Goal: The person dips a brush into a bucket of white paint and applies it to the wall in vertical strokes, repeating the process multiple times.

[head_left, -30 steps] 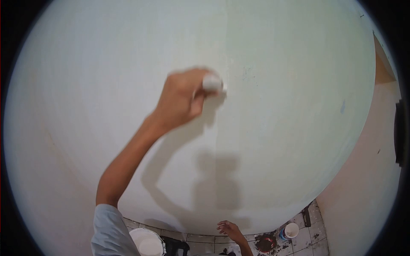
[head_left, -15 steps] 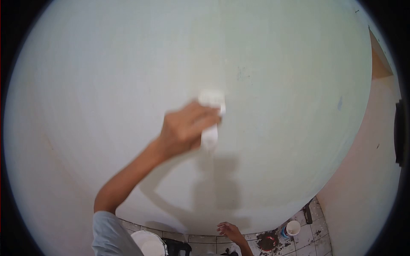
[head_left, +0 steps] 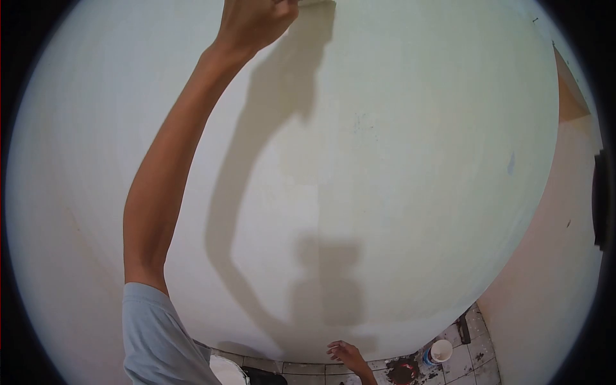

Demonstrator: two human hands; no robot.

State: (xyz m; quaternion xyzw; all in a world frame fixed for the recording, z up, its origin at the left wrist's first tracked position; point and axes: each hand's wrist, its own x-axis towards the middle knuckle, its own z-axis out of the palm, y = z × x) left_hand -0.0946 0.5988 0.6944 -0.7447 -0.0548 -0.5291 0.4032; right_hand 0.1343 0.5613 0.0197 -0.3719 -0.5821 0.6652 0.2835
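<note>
My left hand (head_left: 260, 22) is raised high against the pale wall (head_left: 410, 192), cut off by the top edge. Its fingers are closed round a white hand tool, which is almost wholly outside the view. Low down, near the foot of the wall, my right hand (head_left: 344, 353) hangs with its fingers loosely apart and nothing in them. A lighter, whitish coat covers the wall's left part, and a greener tone lies to the right. The shadow of my left arm falls across the wall.
A white bucket (head_left: 226, 371) stands at the bottom left beside a black object (head_left: 264, 376). On the stained tile floor (head_left: 455, 353) are a white-topped container (head_left: 441, 351) and a dark reddish patch (head_left: 402, 372). A second wall (head_left: 539, 256) rises at right.
My left hand has moved up the wall with the white tool, from the middle to the top edge, and the arm has straightened. My right hand is slightly lower.
</note>
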